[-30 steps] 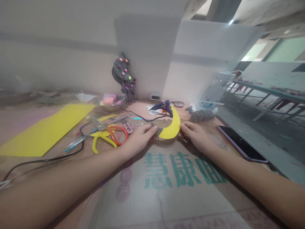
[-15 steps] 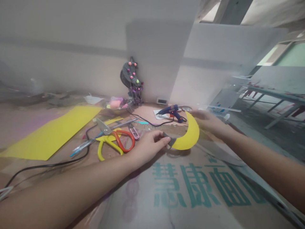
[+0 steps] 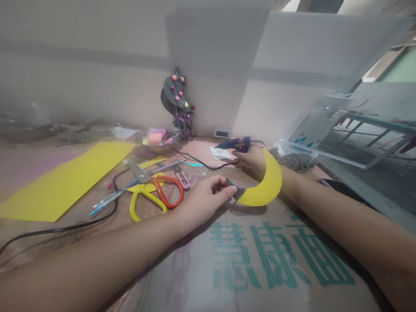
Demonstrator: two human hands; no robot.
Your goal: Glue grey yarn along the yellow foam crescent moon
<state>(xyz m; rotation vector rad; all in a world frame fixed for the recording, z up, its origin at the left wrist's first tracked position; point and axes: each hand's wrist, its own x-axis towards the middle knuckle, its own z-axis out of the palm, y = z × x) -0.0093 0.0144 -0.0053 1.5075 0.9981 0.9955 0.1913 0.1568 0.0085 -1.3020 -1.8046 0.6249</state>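
Observation:
My left hand (image 3: 212,195) pinches one tip of a yellow crescent-shaped cutout (image 3: 271,186). Grey yarn (image 3: 234,189) is wound around that tip, and a loose strand hangs below it. Behind the crescent, my right hand (image 3: 251,161) is closed around the handle of a blue hot glue gun (image 3: 233,143), which has a small red light lit. The crescent hides part of the right hand. Under the gun's nozzle lies a white square of paper (image 3: 220,153).
Scissors (image 3: 169,190) with red and yellow handles, a pen (image 3: 112,197), pink thread snips (image 3: 182,178) and a yellow sheet (image 3: 71,177) lie leftward. A grey crescent ornament (image 3: 173,95) leans on the wall. Grey yarn (image 3: 298,162) and a phone (image 3: 347,193) sit rightward.
My right hand has moved left from beside the crescent to the glue gun and taken hold of its handle. The left hand keeps its pinch on the crescent. The view has shifted slightly.

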